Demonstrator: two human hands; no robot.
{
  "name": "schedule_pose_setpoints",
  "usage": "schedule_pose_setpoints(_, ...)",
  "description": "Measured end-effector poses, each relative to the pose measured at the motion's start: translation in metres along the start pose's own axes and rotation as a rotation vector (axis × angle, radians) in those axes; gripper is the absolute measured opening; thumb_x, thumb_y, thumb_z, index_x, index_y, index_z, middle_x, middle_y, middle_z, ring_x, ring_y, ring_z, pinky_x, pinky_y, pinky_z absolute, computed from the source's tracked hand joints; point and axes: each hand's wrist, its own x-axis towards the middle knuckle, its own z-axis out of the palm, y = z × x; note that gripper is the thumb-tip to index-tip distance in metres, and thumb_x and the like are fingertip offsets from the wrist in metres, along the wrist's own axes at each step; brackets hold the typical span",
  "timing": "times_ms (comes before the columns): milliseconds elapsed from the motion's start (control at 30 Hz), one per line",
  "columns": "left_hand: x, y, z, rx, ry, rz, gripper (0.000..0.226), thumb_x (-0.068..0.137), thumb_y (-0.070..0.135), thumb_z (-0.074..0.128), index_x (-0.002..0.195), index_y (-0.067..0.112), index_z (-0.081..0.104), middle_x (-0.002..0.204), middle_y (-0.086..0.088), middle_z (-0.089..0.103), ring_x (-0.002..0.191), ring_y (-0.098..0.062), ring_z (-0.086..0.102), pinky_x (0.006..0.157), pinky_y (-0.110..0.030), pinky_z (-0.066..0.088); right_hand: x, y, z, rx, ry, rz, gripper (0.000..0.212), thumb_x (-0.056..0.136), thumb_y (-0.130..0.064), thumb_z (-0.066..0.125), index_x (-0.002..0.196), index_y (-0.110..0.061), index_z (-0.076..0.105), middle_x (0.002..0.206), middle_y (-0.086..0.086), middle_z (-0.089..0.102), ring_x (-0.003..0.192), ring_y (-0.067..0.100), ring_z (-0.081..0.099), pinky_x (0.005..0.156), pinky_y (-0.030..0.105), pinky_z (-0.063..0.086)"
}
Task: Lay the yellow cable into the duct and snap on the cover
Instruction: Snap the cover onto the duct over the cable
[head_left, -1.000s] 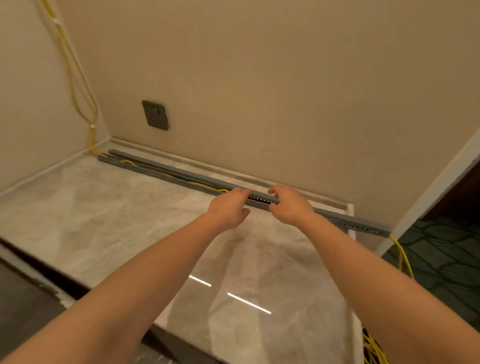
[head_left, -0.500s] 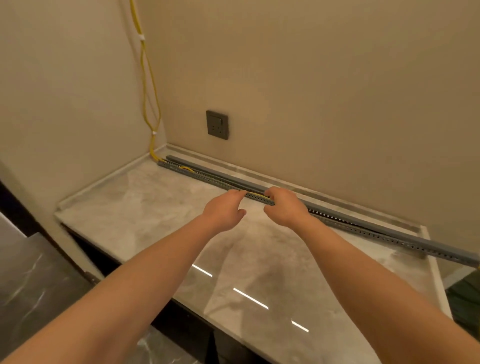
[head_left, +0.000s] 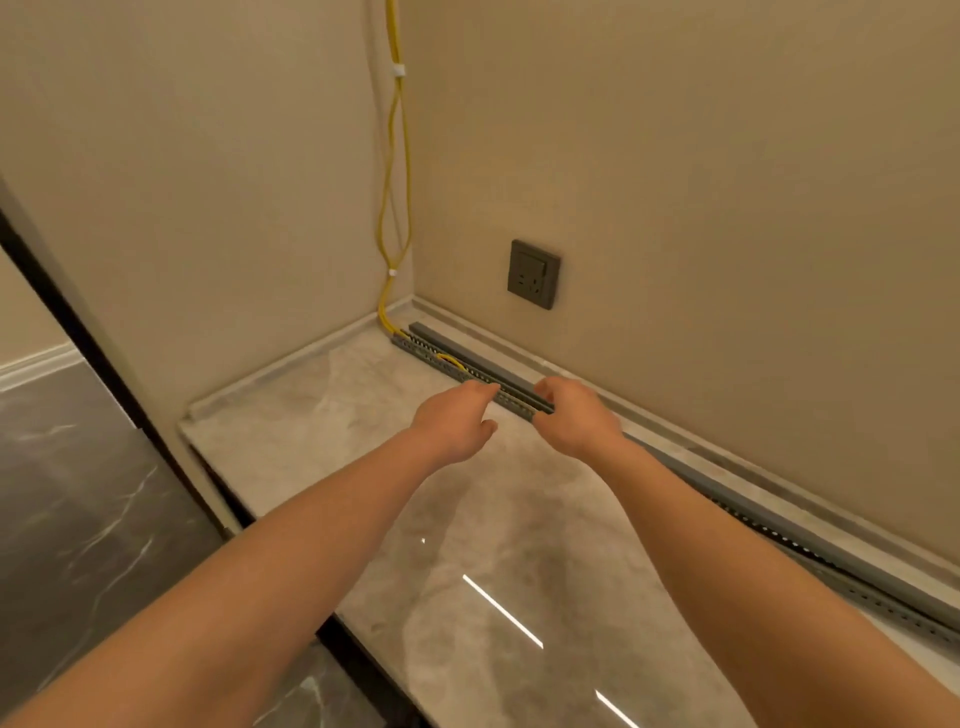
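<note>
A: Where does the yellow cable (head_left: 397, 208) run?

B: It comes down the wall corner, pinned by two white clips (head_left: 398, 70), and enters the left end of the grey duct (head_left: 441, 361). A small loop of it rises out of the duct a little way along.

A: And the duct itself?

B: It lies on the marble surface (head_left: 363, 415) along the foot of the back wall, slotted side toward the person, and runs from the corner out past the right edge of the view. The grey cover (head_left: 467, 356) lies just behind it, beside the wall's low ledge.

A: The hands?

B: The left hand (head_left: 454, 423) reaches over the duct, fingers bent down onto its top, thumb held off to the side. The right hand (head_left: 576, 415) sits close by to its right, fingers curled over the duct and cover; whether they are clamped on either cannot be told.

A: Room to work?

B: The surface in front of the duct is bare up to its near edge, where it drops to a dark floor (head_left: 78, 493). A grey socket (head_left: 534, 274) sits on the back wall above the duct.
</note>
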Motion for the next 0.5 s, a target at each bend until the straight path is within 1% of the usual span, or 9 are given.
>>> schedule_pose_setpoints(133,0.032,-0.042,-0.005,0.015,-0.02,0.024,0.057,0.098,0.032,0.049,0.151,0.02,0.029,0.153,-0.003,0.036,0.136,-0.023,0.043,0.105,-0.04,0.044,0.039,-0.02,0.018,0.019,0.005,0.027,0.048,0.086,-0.026,0.055,0.134,-0.022,0.053,0.135,0.004,0.057,0.121,0.026,0.056,0.098,0.042,0.049)
schedule_pose_setpoints(367,0.095,-0.134,-0.016,0.053,-0.045,0.106,0.056,0.098,0.03,0.049,0.15,0.02,0.03,0.151,-0.003,0.038,0.135,-0.024,0.044,0.104,-0.041,0.044,0.118,-0.078,0.058,0.058,0.025,0.114,0.049,0.086,-0.024,0.057,0.135,-0.019,0.052,0.138,0.006,0.055,0.124,0.026,0.053,0.101,0.041,0.047)
schedule_pose_setpoints(500,0.127,-0.179,-0.022,0.062,-0.067,0.162,0.054,0.096,0.028,0.051,0.147,0.018,0.035,0.146,-0.006,0.044,0.13,-0.026,0.048,0.102,-0.04,0.046,0.155,-0.105,0.075,0.078,0.04,0.155,0.048,0.086,-0.025,0.056,0.133,-0.021,0.053,0.137,0.006,0.055,0.124,0.026,0.053,0.101,0.042,0.048)
